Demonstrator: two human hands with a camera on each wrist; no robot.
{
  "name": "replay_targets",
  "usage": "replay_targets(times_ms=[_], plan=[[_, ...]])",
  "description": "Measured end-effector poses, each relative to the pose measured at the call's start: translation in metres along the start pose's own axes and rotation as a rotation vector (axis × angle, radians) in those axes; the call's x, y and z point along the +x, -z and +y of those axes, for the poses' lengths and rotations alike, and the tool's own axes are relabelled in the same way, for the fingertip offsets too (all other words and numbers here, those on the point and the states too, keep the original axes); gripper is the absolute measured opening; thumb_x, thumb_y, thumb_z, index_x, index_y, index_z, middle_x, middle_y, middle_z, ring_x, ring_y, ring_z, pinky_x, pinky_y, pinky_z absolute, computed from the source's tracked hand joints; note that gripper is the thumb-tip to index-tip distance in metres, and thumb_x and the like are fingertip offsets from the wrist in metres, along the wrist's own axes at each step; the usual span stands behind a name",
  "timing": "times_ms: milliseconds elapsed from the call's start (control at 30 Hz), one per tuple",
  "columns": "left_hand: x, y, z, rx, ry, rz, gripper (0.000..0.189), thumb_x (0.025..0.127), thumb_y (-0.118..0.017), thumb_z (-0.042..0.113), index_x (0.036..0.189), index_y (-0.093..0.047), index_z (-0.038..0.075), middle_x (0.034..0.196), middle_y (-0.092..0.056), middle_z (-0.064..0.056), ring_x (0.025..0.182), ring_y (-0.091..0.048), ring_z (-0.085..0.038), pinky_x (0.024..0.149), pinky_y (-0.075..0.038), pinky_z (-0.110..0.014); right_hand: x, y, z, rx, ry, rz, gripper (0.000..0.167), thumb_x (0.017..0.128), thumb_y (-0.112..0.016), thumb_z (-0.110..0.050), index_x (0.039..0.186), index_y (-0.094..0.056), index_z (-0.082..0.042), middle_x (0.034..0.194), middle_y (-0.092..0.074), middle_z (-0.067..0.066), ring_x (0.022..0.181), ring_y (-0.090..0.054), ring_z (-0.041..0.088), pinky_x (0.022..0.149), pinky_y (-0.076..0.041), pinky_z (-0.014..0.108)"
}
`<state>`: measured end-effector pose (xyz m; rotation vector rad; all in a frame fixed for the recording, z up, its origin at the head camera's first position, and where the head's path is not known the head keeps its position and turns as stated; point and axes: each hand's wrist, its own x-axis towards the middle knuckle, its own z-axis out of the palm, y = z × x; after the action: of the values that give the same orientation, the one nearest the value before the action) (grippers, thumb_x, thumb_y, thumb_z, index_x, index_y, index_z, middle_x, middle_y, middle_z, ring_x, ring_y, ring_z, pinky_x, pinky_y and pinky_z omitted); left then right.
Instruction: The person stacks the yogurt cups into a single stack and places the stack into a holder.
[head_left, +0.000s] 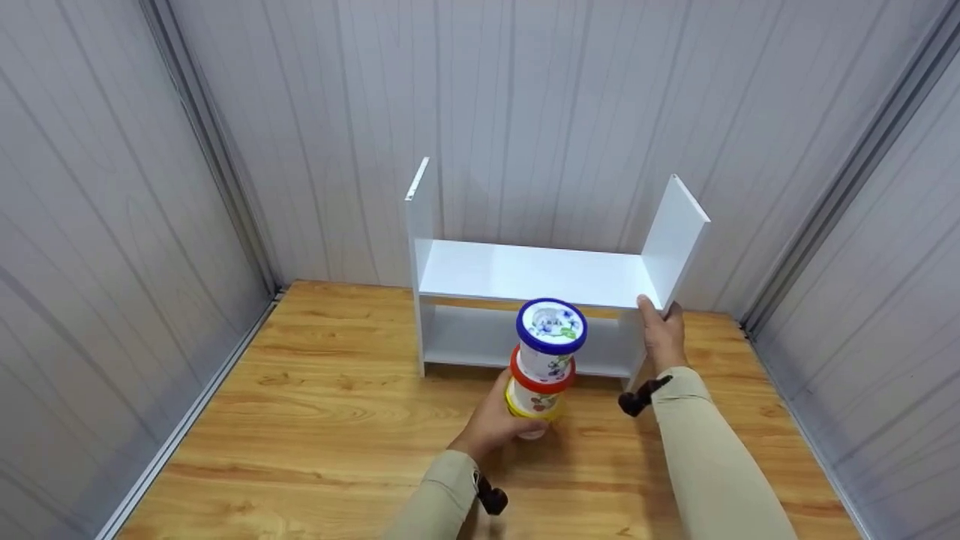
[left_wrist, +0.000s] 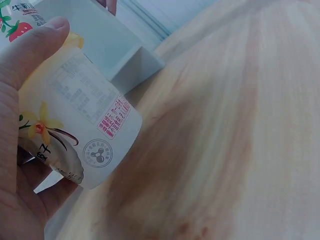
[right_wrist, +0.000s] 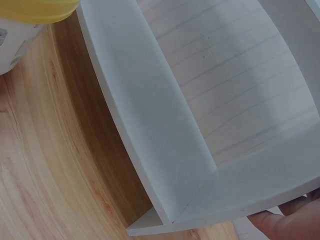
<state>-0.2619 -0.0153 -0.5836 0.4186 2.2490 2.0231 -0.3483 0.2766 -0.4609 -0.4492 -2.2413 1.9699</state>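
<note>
My left hand (head_left: 491, 424) grips the lowest of three stacked white tubs in front of the shelf. This bottom tub (left_wrist: 75, 90) has a yellow lid (right_wrist: 42, 11) and a vanilla-flower print. Above it is a red-lidded tub (head_left: 540, 401) with red fruit printed on it, and on top a blue-lidded tub (head_left: 552, 330) with blue flowers. The stack leans a little over the floor, and its shadow falls beside it. My right hand (head_left: 664, 337) holds the right side panel of the white shelf (head_left: 525, 274), thumb in front and fingers behind.
The shelf has two boards between upright side panels and stands near the back wall (head_left: 495, 127). Wood-patterned flooring (head_left: 322, 390) spreads around it. Pale panelled walls close in the left (head_left: 105, 247) and right (head_left: 877, 322) sides.
</note>
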Motion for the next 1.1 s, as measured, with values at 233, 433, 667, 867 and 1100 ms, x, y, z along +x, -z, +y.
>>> replay_targets(times_ms=[233, 433, 667, 867, 1100], plan=[[0.005, 0.001, 0.010, -0.006, 0.024, 0.007, 0.099, 0.070, -0.094, 0.024, 0.150, -0.037, 0.035, 0.131, -0.060, 0.009, 0.119, -0.058, -0.018, 0.111, -0.041, -0.052, 0.002, -0.001, 0.001, 0.008, 0.018, -0.009, 0.096, 0.096, -0.054, -0.059, 0.163, -0.004, -0.012, 0.166, -0.017, 0.016, 0.151, -0.022, 0.031, 0.123, -0.019, 0.045], [0.009, 0.001, 0.017, -0.052, -0.005, -0.022, 0.101, 0.070, -0.093, 0.016, 0.151, -0.037, 0.036, 0.131, -0.061, 0.007, 0.119, -0.059, -0.019, 0.110, -0.042, -0.050, 0.002, 0.001, 0.002, 0.007, 0.022, -0.011, 0.095, 0.096, -0.054, -0.058, 0.163, -0.004, -0.012, 0.166, -0.016, 0.017, 0.151, -0.021, 0.032, 0.123, -0.019, 0.046], [0.014, 0.003, 0.025, -0.028, 0.018, -0.020, 0.093, 0.069, -0.094, 0.024, 0.145, -0.043, 0.041, 0.130, -0.060, 0.011, 0.120, -0.058, -0.017, 0.110, -0.042, -0.052, 0.005, 0.000, 0.003, -0.003, -0.010, -0.006, 0.098, 0.095, -0.054, -0.061, 0.163, -0.001, -0.014, 0.168, -0.012, 0.016, 0.153, -0.017, 0.034, 0.123, -0.016, 0.051], [0.019, 0.007, 0.033, 0.025, -0.007, -0.011, 0.090, 0.069, -0.095, 0.030, 0.143, -0.044, 0.039, 0.129, -0.060, 0.012, 0.117, -0.059, -0.016, 0.109, -0.044, -0.049, 0.007, -0.001, 0.004, 0.002, -0.004, -0.003, 0.098, 0.096, -0.054, -0.061, 0.163, -0.002, -0.012, 0.167, -0.013, 0.018, 0.152, -0.018, 0.034, 0.123, -0.017, 0.051], [0.025, 0.010, 0.046, 0.024, -0.025, -0.026, 0.087, 0.069, -0.094, 0.033, 0.140, -0.045, 0.041, 0.130, -0.060, 0.015, 0.117, -0.059, -0.014, 0.108, -0.044, -0.049, 0.008, -0.002, 0.006, 0.008, 0.004, -0.003, 0.097, 0.096, -0.054, -0.059, 0.163, -0.002, -0.011, 0.167, -0.013, 0.018, 0.152, -0.019, 0.035, 0.123, -0.017, 0.051]])
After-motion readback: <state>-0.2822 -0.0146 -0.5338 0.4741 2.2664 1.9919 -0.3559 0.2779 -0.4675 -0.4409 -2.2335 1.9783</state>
